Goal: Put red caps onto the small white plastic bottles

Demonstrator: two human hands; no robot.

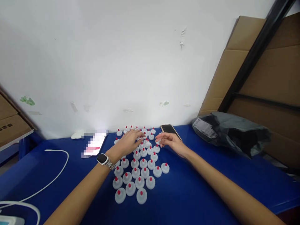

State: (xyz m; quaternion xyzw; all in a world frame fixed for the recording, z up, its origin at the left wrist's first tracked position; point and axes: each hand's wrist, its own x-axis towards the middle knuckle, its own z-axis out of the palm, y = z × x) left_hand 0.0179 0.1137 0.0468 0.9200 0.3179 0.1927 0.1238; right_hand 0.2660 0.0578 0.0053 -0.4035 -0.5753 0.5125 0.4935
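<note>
Many white round nozzle caps with red tips point(150, 182) stand upright on a blue table point(187, 193). My left hand point(131, 140), wearing a watch point(103, 159) at the wrist, reaches palm down over the back of the group. Its fingers are extended and the thumb is apart; some caps beneath it are hidden. At the right edge of the group, my right hand point(172, 142) has its thumb and fingers closed around one white cap point(158, 141), partly covered by the fingers.
A dark-screened phone point(170, 128) lies behind my right hand, and a lit phone point(97, 143) lies left of the caps. A white cable point(63, 168) curves across the table's left side. A grey plastic bag point(232, 131) rests at right, near cardboard point(222, 72) and a white wall point(117, 62).
</note>
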